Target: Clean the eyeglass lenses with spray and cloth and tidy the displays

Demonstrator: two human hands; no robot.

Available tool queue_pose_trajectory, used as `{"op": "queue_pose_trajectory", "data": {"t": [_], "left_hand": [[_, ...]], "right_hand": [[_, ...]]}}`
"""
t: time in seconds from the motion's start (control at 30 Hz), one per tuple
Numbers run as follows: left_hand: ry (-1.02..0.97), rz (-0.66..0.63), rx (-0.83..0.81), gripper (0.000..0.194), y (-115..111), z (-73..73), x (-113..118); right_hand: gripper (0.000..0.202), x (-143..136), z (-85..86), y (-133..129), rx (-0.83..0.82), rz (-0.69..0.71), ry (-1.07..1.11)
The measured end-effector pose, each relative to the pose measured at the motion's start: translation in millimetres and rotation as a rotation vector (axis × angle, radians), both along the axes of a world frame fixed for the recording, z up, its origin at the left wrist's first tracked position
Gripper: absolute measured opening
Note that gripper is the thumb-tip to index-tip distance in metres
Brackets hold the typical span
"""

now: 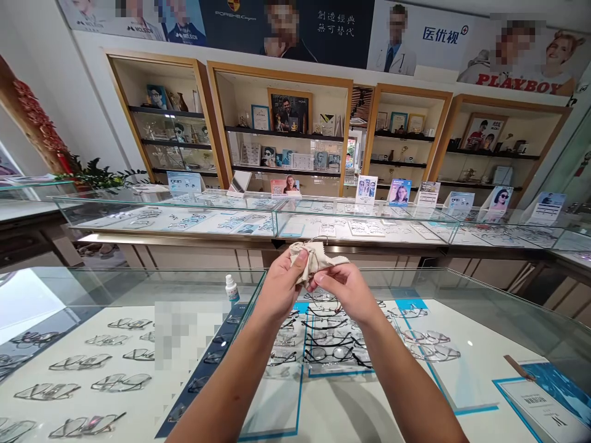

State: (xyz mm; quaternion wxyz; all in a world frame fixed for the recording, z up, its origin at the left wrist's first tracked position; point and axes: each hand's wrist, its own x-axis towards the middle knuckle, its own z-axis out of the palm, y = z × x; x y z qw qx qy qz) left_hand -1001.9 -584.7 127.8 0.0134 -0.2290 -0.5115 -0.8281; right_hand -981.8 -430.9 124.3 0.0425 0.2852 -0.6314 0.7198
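Note:
Both hands meet above a glass display case, around a cream cloth (314, 253) with a zigzag edge. My left hand (285, 280) pinches the cloth, its thumb pressed on top. My right hand (344, 284) is closed at the cloth's lower right side, thumb against the fingers. A thin wire-like frame, apparently a pair of glasses (327, 303), shows below and just above the cloth; its lenses are mostly hidden by cloth and fingers.
A small white bottle (231, 288) stands on the glass case (138, 271) to the left. Rows of glasses (330, 354) lie inside it. Across the aisle is another glass counter (277, 212) with upright cards, and wall shelves (281, 132) behind.

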Motion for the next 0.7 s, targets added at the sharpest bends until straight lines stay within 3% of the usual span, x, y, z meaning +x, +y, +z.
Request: {"op": "queue_pose_trajectory", "data": {"t": [0.2, 0.4, 0.5, 0.7], "left_hand": [[0.063, -0.17, -0.063, 0.052, -6.1, 4.6, 1.4], [0.056, 0.072, 0.009, 0.043, 8.5, -4.2, 6.1], [0.037, 0.124, 0.022, 0.048, 9.0, -6.6, 3.8], [0.031, -0.07, -0.04, 0.046, -5.0, 0.6, -2.2]], "right_hand": [[0.038, -1.2, -1.5, 8.8, -0.029, -0.003, -0.008], [0.041, -1.1, -1.7, 3.9, -0.004, 0.026, -0.038], [0.041, -1.5, -2.6, 2.1, 0.007, 0.049, -0.051], [0.038, -7.7, -6.8, 8.3, -0.033, 0.015, -0.025]]}}
